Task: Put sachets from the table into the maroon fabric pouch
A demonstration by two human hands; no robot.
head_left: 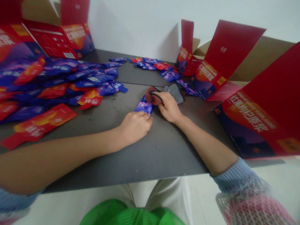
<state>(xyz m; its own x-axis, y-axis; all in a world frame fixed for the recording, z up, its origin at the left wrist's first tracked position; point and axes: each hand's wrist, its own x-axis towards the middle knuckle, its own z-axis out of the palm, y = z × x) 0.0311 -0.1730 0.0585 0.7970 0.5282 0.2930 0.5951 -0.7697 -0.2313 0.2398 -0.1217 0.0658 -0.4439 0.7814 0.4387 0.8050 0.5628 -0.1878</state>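
In the middle of the grey table, a blue-purple sachet lies between my hands. My left hand is closed, its fingers curled over the near end of the sachet. My right hand grips a brown and grey cloth and presses it on the far end of the sachet. The cloth's grey part spreads out to the right of my fingers. The far end of the sachet is hidden beneath the cloth.
A big heap of blue and red sachets covers the table's left side. More sachets lie at the back by the wall. Open red cartons line the right; other cartons stand back left. The table's front edge is near my lap.
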